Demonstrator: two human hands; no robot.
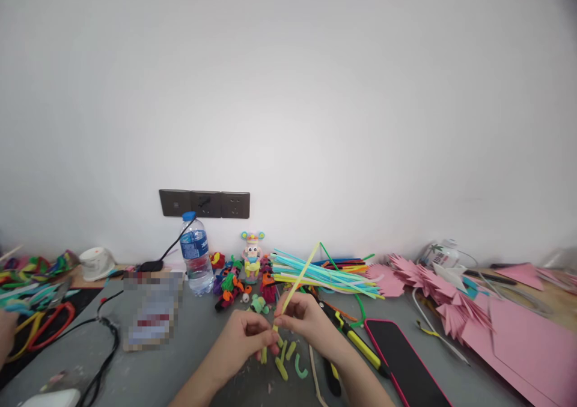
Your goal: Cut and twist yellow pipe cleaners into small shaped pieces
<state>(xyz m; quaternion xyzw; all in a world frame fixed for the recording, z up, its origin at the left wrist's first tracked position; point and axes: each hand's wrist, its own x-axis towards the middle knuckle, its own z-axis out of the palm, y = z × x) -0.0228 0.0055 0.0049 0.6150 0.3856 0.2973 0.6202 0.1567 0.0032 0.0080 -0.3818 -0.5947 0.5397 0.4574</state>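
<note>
Your left hand (246,338), right hand (307,320): pinched closed on yellow pipe cleaner (302,275) | likely light, bendable | grip lower end

Yellow-green pieces (282,369) on grey tabletop (151,374)

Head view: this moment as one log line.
left hand: pinching yellow strip | right hand: pinching same strip, higher up | nearby: short green pieces, phone

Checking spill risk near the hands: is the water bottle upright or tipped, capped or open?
Upright and capped: the bottle stands on its base, with the blue cap on top.
</note>
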